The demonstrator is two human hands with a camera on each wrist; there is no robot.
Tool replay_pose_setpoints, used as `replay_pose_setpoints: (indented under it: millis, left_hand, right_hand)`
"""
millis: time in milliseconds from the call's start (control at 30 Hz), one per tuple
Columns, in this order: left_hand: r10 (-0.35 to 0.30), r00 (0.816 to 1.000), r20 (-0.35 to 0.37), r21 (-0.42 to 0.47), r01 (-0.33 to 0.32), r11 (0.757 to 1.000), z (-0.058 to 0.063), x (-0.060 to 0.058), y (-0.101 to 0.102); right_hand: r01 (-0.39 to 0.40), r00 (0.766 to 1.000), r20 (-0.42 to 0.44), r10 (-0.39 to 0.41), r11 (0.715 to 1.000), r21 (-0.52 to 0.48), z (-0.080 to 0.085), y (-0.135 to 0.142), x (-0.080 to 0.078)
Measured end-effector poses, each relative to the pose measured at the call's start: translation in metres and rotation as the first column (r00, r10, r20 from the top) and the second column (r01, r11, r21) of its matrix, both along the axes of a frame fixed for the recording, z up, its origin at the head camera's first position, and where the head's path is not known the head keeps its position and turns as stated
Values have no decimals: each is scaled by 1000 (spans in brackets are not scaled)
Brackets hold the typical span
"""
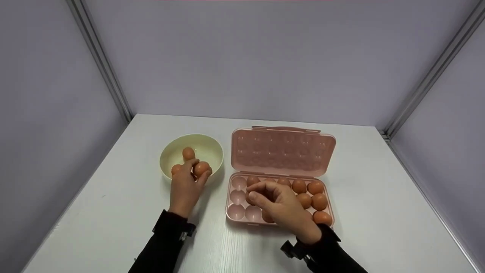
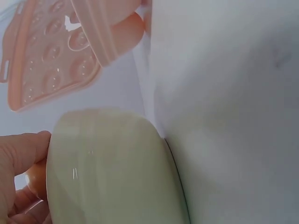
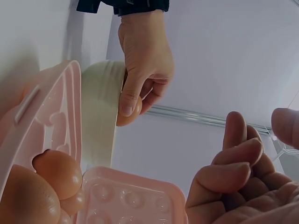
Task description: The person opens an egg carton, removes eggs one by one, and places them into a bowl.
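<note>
My left hand (image 1: 185,187) reaches over the near rim of the pale green bowl (image 1: 212,148) and grips a brown egg (image 1: 202,168) between thumb and fingers. Two more eggs show in the bowl, one toward the back (image 1: 188,153) and one at the left (image 1: 176,169). Above the pink egg carton (image 1: 228,216) hovers my right hand (image 1: 284,206), its fingers loosely bent and nothing in them. Brown eggs (image 1: 319,201) fill the carton's right side; several hollows at its left hold none. The right hand hides some of the middle cups.
The carton's dimpled lid (image 1: 282,151) stands raised at its back edge. All of it sits on a white table (image 1: 117,197). Grey panels (image 1: 250,60) enclose the table at the back and both sides.
</note>
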State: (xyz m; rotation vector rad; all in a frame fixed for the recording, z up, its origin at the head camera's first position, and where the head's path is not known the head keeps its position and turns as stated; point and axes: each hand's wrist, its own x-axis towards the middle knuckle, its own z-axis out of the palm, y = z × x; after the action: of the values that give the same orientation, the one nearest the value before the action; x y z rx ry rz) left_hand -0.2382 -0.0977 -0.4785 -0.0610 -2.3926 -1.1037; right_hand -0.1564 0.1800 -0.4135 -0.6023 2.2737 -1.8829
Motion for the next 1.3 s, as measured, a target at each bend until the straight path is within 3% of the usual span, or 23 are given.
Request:
replay_pose_setpoints:
  millis: [200, 467, 567, 833, 1100, 1300]
  left_hand:
    - [19, 991, 136, -36, -14, 999, 7, -5, -8]
    - [21, 955, 295, -146, 23, 989, 18, -13, -19]
    - [39, 948, 315, -170, 16, 985, 16, -16, -19]
    - [88, 954, 287, -217, -25, 976, 13, -20, -17]
    - [80, 903, 421, -286, 49, 957, 23, -29, -19]
    - [71, 890, 451, -329, 92, 940, 27, -35, -20]
  right_hand:
    - [-4, 1000, -13, 4, 1000, 1, 0, -1, 0]
    - [-39, 999, 32, 39, 999, -1, -2, -3, 3]
    - [-35, 999, 6, 35, 999, 25, -2, -3, 3]
    - [-23, 995, -98, 31, 997, 80, -7, -6, 1]
    - [-11, 985, -172, 29, 994, 109, -10, -6, 0]
    - [-8, 983, -182, 28, 994, 112, -10, -6, 0]
